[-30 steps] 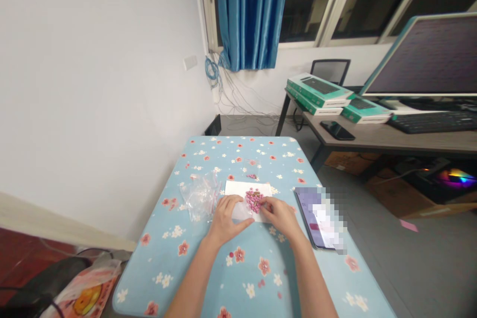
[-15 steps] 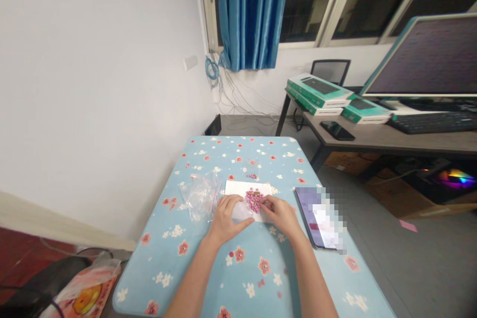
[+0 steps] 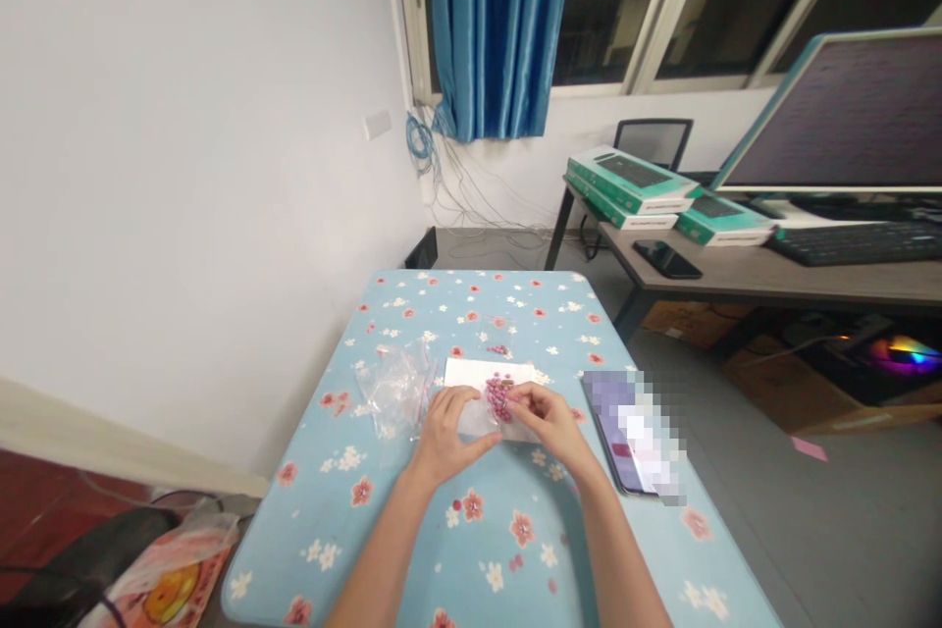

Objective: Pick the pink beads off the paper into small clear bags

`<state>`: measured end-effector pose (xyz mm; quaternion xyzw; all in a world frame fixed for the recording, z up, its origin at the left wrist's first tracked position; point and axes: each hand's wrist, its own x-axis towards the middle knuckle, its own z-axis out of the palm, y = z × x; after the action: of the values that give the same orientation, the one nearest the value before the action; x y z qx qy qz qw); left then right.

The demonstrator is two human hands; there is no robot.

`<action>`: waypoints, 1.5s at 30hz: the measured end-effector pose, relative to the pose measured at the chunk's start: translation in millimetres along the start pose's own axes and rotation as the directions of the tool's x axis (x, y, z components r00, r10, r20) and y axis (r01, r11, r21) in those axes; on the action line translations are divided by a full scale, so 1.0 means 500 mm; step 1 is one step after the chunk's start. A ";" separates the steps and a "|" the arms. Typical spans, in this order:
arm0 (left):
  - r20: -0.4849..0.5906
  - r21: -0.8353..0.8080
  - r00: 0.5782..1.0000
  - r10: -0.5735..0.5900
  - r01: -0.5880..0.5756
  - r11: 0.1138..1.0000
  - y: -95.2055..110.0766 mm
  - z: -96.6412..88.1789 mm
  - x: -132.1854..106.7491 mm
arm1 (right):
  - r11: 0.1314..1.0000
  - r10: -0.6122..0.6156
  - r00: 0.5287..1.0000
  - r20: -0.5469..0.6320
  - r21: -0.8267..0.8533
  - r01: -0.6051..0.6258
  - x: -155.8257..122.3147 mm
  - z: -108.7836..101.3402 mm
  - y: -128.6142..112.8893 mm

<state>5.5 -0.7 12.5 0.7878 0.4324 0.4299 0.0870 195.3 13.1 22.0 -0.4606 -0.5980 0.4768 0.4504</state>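
A pile of small pink bead-like pieces (image 3: 497,400) lies on a white sheet (image 3: 465,371), with a darker, brownish piece near its top. My right hand (image 3: 550,420) is over the pile's right side, thumb and forefinger pinched together; whatever is between the fingertips is too small to make out. On the left edge of the sheet rests my left hand (image 3: 445,432), its fingers bent and its thumb spread well apart. Translucent plastic (image 3: 477,417) shows in the gap beside it. Beyond the sheet is a small clear bag (image 3: 497,334) with a few pink pieces at its near end.
Crumpled clear bags (image 3: 393,391) lie left of the sheet on the flowered table (image 3: 397,549). A phone (image 3: 625,442), partly pixelated, lies to the right. Loose pink pieces (image 3: 516,563) lie near me. A desk (image 3: 772,275) with keyboard boxes (image 3: 633,179) stands at the right.
My right hand has shifted slightly left over the pile, covering more of its right side. My left hand is in nearly the same place.
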 end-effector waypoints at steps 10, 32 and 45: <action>-0.004 0.015 1.000 0.000 0.000 1.000 0.003 -0.002 0.001 | 1.000 0.019 0.997 0.076 0.014 -0.020 0.001 0.017 0.002; 0.014 -0.009 0.997 -0.071 0.071 0.997 -0.004 0.000 -0.002 | 0.592 0.033 0.986 0.161 -0.799 0.110 0.028 -0.035 -0.018; 0.011 -0.019 0.997 -0.072 0.073 0.997 -0.001 -0.002 -0.001 | 0.348 0.200 0.957 0.209 -0.929 0.130 0.114 -0.058 -0.051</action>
<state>4.3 -0.8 12.6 0.7729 0.4560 0.4267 0.1125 210.7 70.4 56.7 -0.5731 -0.8106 0.1201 0.0045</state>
